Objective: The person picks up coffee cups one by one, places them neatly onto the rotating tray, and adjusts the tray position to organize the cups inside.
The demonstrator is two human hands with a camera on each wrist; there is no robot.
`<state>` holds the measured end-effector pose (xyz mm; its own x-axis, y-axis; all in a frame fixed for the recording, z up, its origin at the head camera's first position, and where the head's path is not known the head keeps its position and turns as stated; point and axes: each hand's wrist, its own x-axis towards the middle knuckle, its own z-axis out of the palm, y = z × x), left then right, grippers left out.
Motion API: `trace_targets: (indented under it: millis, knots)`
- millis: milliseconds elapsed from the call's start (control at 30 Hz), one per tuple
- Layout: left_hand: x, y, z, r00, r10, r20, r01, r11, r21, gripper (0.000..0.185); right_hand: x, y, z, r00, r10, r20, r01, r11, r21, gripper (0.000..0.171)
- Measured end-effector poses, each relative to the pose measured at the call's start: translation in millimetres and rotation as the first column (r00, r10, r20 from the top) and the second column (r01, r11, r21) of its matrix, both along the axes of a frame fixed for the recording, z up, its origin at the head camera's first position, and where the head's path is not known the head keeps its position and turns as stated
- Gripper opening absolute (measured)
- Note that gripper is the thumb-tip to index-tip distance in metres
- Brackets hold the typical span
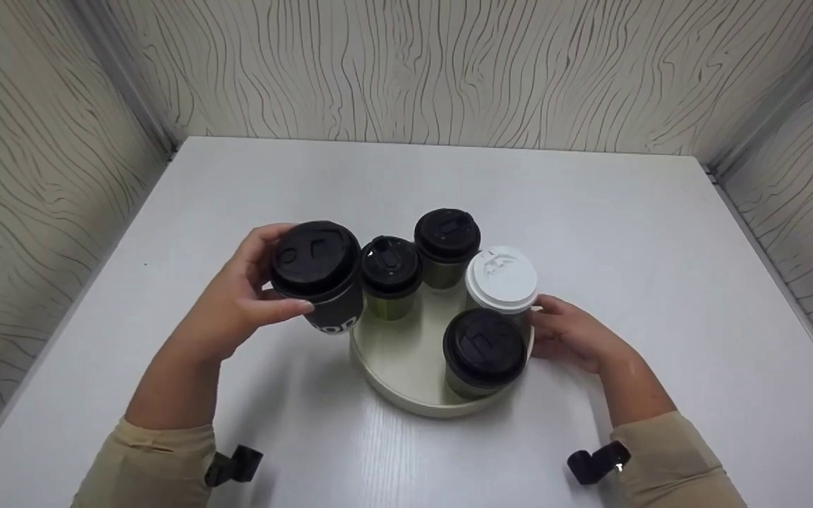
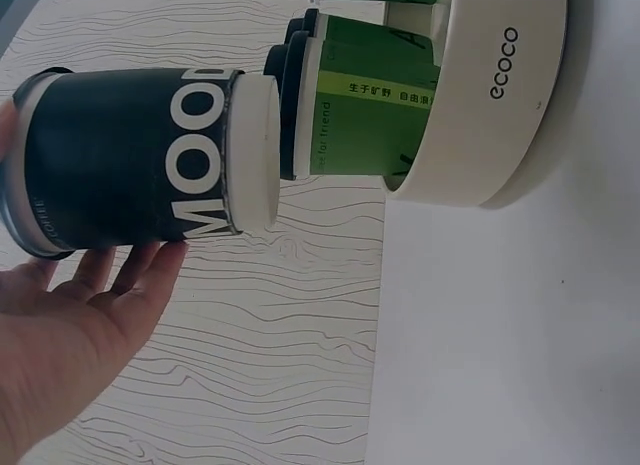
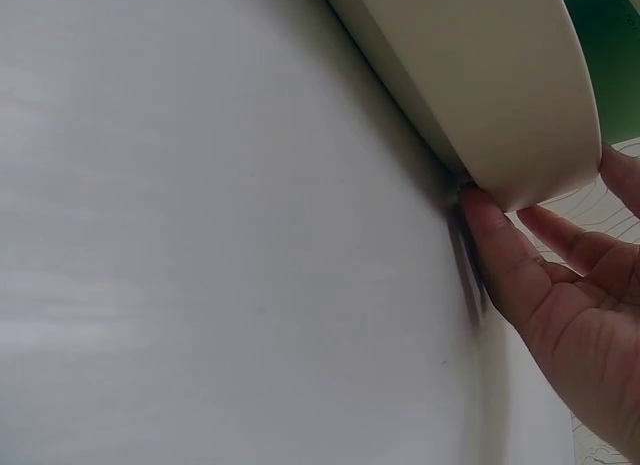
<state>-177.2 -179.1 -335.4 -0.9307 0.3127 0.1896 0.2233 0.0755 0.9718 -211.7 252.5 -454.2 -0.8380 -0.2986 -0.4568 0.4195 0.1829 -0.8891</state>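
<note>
Four cups sit in the tray (image 1: 406, 395); my left hand (image 1: 237, 303) grips the fifth cup (image 1: 318, 279) (beside the rim), right hand (image 1: 572, 331) open, steadying the tray.

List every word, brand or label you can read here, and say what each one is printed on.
"MOO": large white letters on the dark cup held by the left hand; the word runs on out of sight.
"COFFEE": small print near that cup's lid end.
"ecoco": on the wall of the cream tray.
"friend", beside Chinese characters too small to read surely: on a green cup.

"MOOD" on the dark cup (image 2: 130, 160); "ecoco" on the cream tray (image 2: 500, 105); Chinese print on a green cup (image 2: 370, 115)
</note>
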Motion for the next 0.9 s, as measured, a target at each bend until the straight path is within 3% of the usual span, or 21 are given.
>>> trace_targets:
  millis: [400, 633, 900]
  knots:
    - [-0.6, 23.8, -17.8, 0.979, -0.199, 0.042, 0.198, 0.98, 0.02, 0.077, 1.8, 0.8, -0.3, 1.0, -0.003, -0.002, 0.003, 1.0, -0.002, 0.069]
    - [0.8, 36.0, -28.5, 0.968, -0.25, 0.027, 0.248, 0.968, 0.045, 0.08, 1.7, 0.4, -0.4, 1.0, -0.005, 0.004, 0.005, 1.0, 0.001, 0.066]
    - [-1.4, 50.1, -42.0, 0.951, -0.309, -0.006, 0.309, 0.951, 0.005, 0.08, 2.4, 0.4, 0.3, 1.0, 0.013, -0.003, -0.013, 1.0, -0.013, 0.064]
